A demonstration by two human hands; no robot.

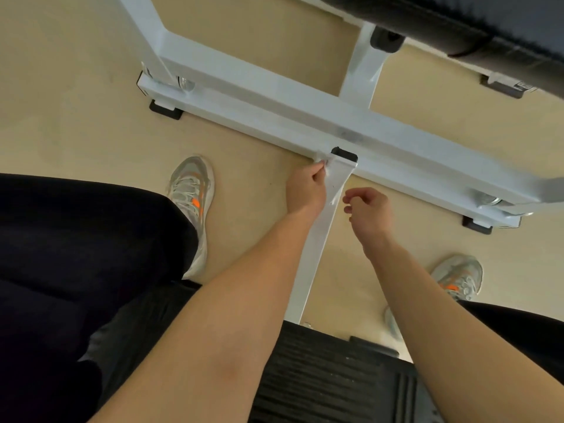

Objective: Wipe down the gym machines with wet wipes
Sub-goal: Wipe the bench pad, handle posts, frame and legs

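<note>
A white steel gym machine frame (274,99) lies low across the beige floor, with a narrower white bar (314,239) running from it toward me. My left hand (306,187) grips a crumpled white wet wipe (324,166) and presses it against the left side of that bar, just below its black end cap (344,154). My right hand (367,210) hovers to the right of the bar with loosely curled fingers and holds nothing.
A black ribbed footplate (329,377) sits below the bar, near me. My two grey and orange shoes (190,190) (457,277) stand either side of it. A black padded roller (442,29) crosses the top right. Black rubber feet (166,109) support the frame.
</note>
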